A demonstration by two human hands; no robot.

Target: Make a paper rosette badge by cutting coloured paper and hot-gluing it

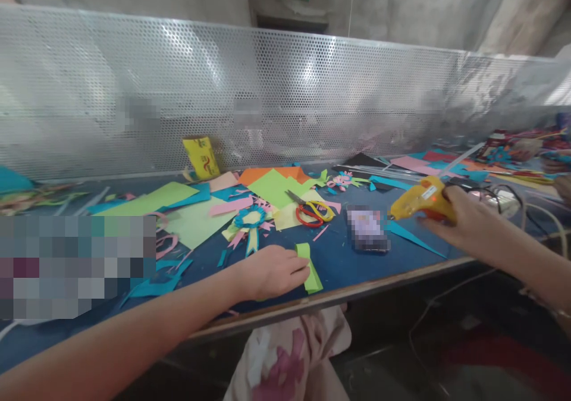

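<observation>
Near the table's front edge, my left hand (273, 271) is closed on a light green paper strip (312, 277), whose top end curls over in a loop. My right hand (457, 215) grips a yellow hot glue gun (417, 197), held above the table with its nozzle pointing left. Between the two hands lies a blurred-out rectangular object (368, 228). Just beyond my left hand sits a blue and cream paper rosette (250, 218) with ribbon tails. Scissors (314, 212) with red and yellow handles rest partly open on the paper sheets behind.
Green paper sheets (279, 188) and scraps cover the table's middle. A yellow packet (201, 157) leans near the perforated metal screen (285, 91). Cables (513, 201) run at the right. Another person's hand (530, 148) is at the far right.
</observation>
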